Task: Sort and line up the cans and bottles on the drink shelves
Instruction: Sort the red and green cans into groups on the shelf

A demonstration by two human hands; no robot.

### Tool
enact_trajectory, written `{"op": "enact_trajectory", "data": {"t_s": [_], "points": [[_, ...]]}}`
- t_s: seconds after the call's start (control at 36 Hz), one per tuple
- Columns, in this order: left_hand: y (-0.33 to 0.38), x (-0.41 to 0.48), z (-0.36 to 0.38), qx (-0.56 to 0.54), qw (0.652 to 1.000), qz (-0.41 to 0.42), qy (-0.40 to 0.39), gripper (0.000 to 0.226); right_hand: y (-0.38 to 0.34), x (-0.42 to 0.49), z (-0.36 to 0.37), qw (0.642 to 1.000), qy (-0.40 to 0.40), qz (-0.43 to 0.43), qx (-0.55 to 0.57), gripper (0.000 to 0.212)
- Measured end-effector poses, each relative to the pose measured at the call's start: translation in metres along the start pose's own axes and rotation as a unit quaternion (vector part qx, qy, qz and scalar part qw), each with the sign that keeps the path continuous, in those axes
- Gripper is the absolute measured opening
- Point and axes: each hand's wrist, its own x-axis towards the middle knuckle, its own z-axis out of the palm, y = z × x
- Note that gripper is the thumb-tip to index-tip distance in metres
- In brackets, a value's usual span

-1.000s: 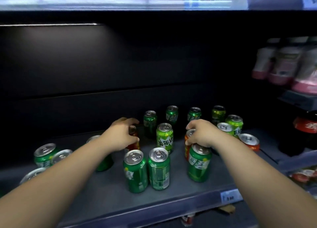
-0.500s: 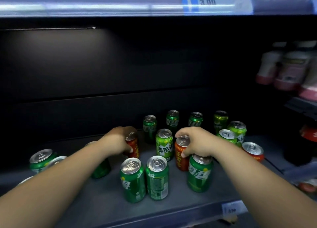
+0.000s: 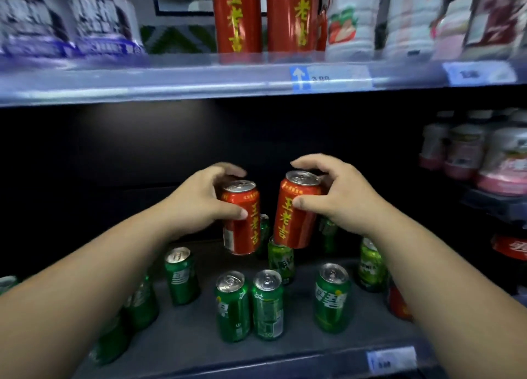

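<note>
Left hand (image 3: 196,204), right hand (image 3: 338,197) — curled grip

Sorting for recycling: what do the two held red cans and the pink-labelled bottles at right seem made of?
Left red can and right red can: likely aluminium, glossy printed red coat, bare silvery pull-tab lids. Pink-labelled bottles: probably plastic, pale and matte; blur leaves it open.

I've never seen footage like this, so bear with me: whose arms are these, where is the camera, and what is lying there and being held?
No machine here: these are a person's bare arms, filmed by a wide-angle camera worn on the head, looking forward and down. The left hand grips the left red can, the right hand the right red can; both are held in the air above a dark shelf. Green cans stand scattered on it. The upper shelf carries taller red cans with the same yellow lettering.
</note>
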Motion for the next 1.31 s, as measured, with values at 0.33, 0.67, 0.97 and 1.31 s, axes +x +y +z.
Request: {"op": "enact_trajectory", "data": {"t_s": [0.33,0.67,0.97,1.31], "points": [[0.101,-0.048,-0.036,-0.083,0.988,0.127,0.004,0.061,-0.104,-0.035,-0.035,0.993,0.049,-0.079,0.071,0.048],[0.163,-0.068,-0.073,-0.16,0.968,0.189,0.036,0.055,-0.171,-0.05,-0.05,0.984,0.12,-0.083,0.101,0.043],[0.168,-0.074,-0.092,-0.143,0.968,0.173,0.108,0.055,-0.184,-0.037,-0.067,0.975,0.141,-0.112,0.131,0.035],[0.184,-0.018,-0.095,-0.155,0.946,0.196,0.208,0.051,-0.181,0.028,-0.107,0.973,0.121,-0.177,0.084,0.035]]}}
